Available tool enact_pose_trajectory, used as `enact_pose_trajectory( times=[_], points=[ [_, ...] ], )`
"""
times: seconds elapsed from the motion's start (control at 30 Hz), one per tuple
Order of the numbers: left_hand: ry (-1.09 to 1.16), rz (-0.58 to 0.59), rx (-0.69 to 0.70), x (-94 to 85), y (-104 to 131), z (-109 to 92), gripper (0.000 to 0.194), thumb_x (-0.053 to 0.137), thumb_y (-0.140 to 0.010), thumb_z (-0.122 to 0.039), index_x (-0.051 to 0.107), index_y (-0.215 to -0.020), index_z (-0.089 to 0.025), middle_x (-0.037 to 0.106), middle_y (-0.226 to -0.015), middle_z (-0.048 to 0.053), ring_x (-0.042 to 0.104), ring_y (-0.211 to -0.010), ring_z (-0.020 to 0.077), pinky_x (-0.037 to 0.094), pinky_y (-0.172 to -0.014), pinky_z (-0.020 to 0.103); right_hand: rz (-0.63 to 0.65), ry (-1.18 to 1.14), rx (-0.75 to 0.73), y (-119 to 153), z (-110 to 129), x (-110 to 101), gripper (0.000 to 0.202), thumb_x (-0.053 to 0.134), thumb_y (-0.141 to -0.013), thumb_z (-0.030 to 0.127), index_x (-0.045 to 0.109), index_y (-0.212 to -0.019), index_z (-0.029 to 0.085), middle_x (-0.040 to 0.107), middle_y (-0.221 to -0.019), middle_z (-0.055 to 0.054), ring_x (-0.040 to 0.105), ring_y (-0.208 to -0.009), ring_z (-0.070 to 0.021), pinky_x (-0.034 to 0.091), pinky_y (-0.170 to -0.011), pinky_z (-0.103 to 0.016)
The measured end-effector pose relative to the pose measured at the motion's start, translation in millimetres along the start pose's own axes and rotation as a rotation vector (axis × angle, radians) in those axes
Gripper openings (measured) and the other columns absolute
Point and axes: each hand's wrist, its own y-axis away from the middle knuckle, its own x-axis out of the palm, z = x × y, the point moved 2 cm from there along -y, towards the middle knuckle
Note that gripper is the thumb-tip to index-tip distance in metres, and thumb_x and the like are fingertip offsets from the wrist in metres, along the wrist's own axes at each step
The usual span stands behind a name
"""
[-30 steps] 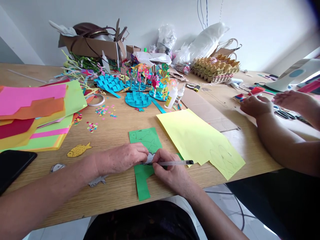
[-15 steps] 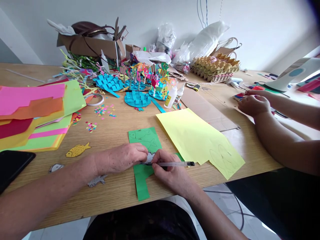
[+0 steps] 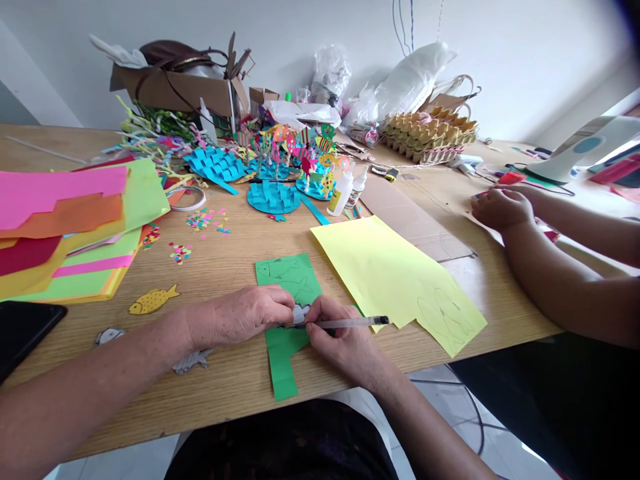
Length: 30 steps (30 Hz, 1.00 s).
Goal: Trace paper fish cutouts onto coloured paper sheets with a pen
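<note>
My right hand (image 3: 345,347) grips a clear-barrelled pen (image 3: 353,322), its tip end at the edge of a small grey paper cutout (image 3: 301,313). With fingers closed together, my left hand (image 3: 253,312) holds that cutout down on a piece of green paper (image 3: 285,360); much of the cutout's shape is hidden. Pencilled fish outlines show on the green paper's upper part. Left of it lie a yellow paper fish (image 3: 154,300) and a grey fish cutout (image 3: 109,335). Another grey cutout (image 3: 193,361) is partly under my left forearm.
Yellow paper (image 3: 385,267) with faint drawn outlines lies to the right, by cardboard (image 3: 415,220). Glue bottles (image 3: 341,193), blue woven bases (image 3: 273,197) and confetti (image 3: 207,221) sit beyond. Coloured sheets (image 3: 100,260) and a phone (image 3: 27,333) are left; a co-worker's hands (image 3: 505,210) are right.
My right hand and the pen have shifted very slightly along the grey cutout, showing more of it. The co-worker's hands have moved a little. My left hand stays in place.
</note>
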Motion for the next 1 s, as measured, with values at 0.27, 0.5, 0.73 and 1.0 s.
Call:
enact_pose_trajectory(
  times=[0.27, 0.5, 0.73, 1.0],
  points=[
    [-0.02, -0.009, 0.003, -0.1, -0.4, -1.0, 0.035, 0.029, -0.097, -0.011, 0.062, -0.085, -0.016, 0.061, -0.089, 0.004, 0.053, -0.085, 0.0167, 0.04, -0.075, 0.025, -0.026, 0.015, 0.005, -2.2, -3.1, -0.6, 0.01, 0.045, -0.07, 0.014, 0.044, -0.063, 0.021, 0.047, -0.055, 0.004, 0.044, -0.051, -0.0118, 0.032, -0.049, -0.022],
    [-0.024, -0.017, 0.007, -1.4, -0.5, -1.7, 0.033, 0.03, -0.096, -0.01, 0.061, -0.085, -0.017, 0.061, -0.091, 0.004, 0.053, -0.086, 0.0162, 0.041, -0.075, 0.025, -0.032, 0.02, 0.005, -3.3, -1.6, -2.1, 0.012, 0.046, -0.07, 0.012, 0.044, -0.063, 0.021, 0.046, -0.054, 0.006, 0.044, -0.051, -0.0107, 0.032, -0.049, -0.021],
    [0.002, -0.046, 0.021, -1.3, 0.8, -1.7, 0.033, 0.032, -0.095, -0.009, 0.063, -0.087, -0.018, 0.062, -0.091, 0.003, 0.054, -0.086, 0.0158, 0.042, -0.075, 0.024, -0.054, 0.012, 0.019, -1.8, -1.2, -1.1, 0.011, 0.046, -0.069, 0.013, 0.043, -0.063, 0.021, 0.043, -0.053, 0.006, 0.04, -0.05, -0.0102, 0.031, -0.048, -0.021],
    [0.017, -0.068, 0.026, 3.0, 1.4, 2.4, 0.029, 0.034, -0.097, -0.012, 0.061, -0.101, -0.02, 0.062, -0.095, 0.004, 0.056, -0.091, 0.0161, 0.042, -0.08, 0.024, -0.032, 0.027, 0.011, -1.2, 0.5, -1.6, 0.011, 0.046, -0.07, 0.013, 0.044, -0.064, 0.021, 0.043, -0.053, 0.006, 0.04, -0.049, -0.0103, 0.03, -0.047, -0.021]
  ],
)
